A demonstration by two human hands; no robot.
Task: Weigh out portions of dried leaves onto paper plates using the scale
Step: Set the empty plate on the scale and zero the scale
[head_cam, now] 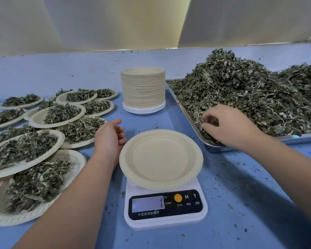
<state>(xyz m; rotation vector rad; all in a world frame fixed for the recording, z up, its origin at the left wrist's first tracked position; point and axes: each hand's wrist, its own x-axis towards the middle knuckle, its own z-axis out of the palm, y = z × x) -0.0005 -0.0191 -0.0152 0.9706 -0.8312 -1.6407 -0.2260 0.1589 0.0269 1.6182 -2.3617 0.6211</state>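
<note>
An empty cream paper plate (pixel 161 159) sits on the white kitchen scale (pixel 166 207) at the centre of the blue table. My left hand (pixel 109 137) hovers just left of the plate's rim, fingers loosely curled and holding nothing. My right hand (pixel 226 126) reaches into the near left corner of the metal tray (pixel 215 147), its fingers curled into the dried leaves (pixel 250 97) heaped there. The scale's display is blurred and unreadable.
Several paper plates with leaf portions (pixel 34 141) overlap across the left side of the table. A tall stack of empty plates (pixel 143 90) stands behind the scale. Leaf crumbs are scattered over the table on the right.
</note>
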